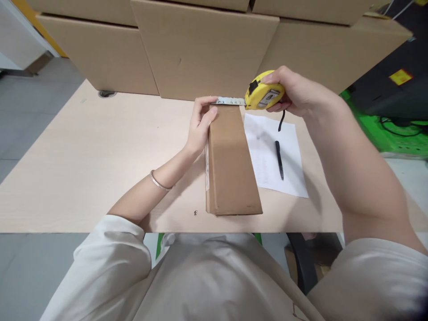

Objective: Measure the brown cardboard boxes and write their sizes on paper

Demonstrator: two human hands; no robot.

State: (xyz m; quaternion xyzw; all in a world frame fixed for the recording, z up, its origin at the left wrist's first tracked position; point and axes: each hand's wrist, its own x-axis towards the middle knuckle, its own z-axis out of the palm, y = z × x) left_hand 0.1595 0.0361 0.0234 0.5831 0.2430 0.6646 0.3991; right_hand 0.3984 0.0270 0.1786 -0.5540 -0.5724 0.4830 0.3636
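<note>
A long brown cardboard box (232, 165) stands on the table, its narrow far end away from me. My right hand (290, 91) grips a yellow tape measure (264, 91) just beyond the box's far right corner. From its case a short length of silver blade (230, 101) runs leftward along the far top edge of the box. My left hand (202, 120) pinches the blade's end against the far left corner, thumb on the box top and fingers behind. A black wrist strap (281, 121) dangles from the tape measure.
Right of the box lies a white paper sheet (277, 174) with a black pen (279, 160) on it. Large cardboard boxes (207, 49) are stacked along the back of the light wooden table (100, 169). A green crate (401, 133) is at the right.
</note>
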